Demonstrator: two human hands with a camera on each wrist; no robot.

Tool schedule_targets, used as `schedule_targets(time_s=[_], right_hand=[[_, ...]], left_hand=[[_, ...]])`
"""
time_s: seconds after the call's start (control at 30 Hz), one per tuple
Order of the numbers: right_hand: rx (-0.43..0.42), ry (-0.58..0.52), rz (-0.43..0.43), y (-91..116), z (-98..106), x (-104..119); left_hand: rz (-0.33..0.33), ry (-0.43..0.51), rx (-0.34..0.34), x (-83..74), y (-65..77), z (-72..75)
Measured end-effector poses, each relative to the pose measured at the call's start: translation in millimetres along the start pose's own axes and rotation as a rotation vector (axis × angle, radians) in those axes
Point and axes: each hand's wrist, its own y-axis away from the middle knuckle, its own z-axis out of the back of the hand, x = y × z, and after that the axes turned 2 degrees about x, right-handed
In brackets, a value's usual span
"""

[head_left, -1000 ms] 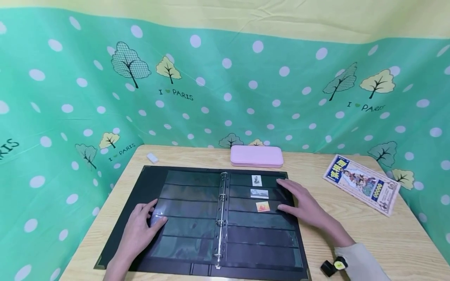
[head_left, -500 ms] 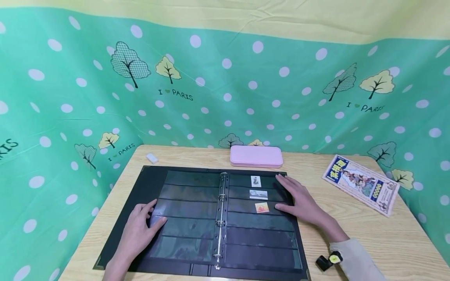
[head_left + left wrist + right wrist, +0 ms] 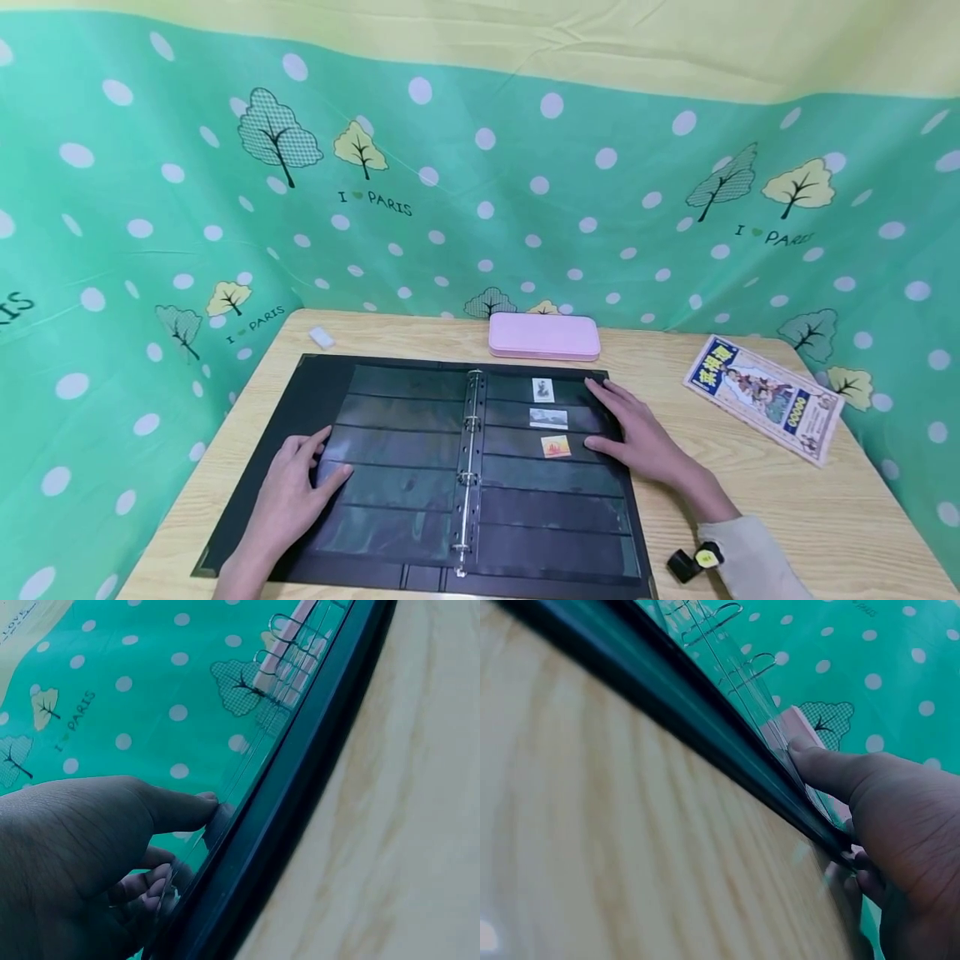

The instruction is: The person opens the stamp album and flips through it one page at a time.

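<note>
Head view: stamp album [image 3: 315, 387] lies opened out flat on the near part of the desk [image 3: 810, 517], one hand at each side.

Left hand [image 3: 285, 492]: thumb and index spread, relaxed, on the outer edge of the left page. Left wrist view puts the thumb tip on the clear sheet; no pinch that I can see. Right hand [image 3: 641, 437]: thumb and index spread wide over the outer part of the right page. Its other fingers sit around the album's edge; can't tell if any hook under.

Step in hand, my read: holding the spread flat and steady with the stamps on show. If a page is to be turned, the next move calls for getting a fingertip under one sheet's outer edge and lifting it evenly toward the ring bar [image 3: 467, 450].

Orientation: spread is wider than deep, so its long axis runs left-right. Ring bar runs near-to-far, leaning slightly right at the far end. Pocket rows run crosswise. Portrait stamp [image 3: 542, 390] upright in the top row of the right page, grey landscape stamp [image 3: 548, 418] lengthwise in row two, orange stamp [image 3: 556, 447] slightly tilted in row three.
</note>
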Motion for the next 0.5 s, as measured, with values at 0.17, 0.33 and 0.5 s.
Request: schedule_targets(time_s=[0.17,0.33,0.5], right_hand=[[-0.016,-0.005,-0.008,1,-1,1],[-0.061,-0.031,0.002,2,-6,0],[-0.129,-0.089,0.033,4,-12,1]], left_hand=[[0.005,-0.009,0.008,-0.3,0.0,0.4],[0.012,-0.014,0.022,-1.0,0.0,0.9],[0.007,-0.015,0.015,-1.0,1.1,0.9]])
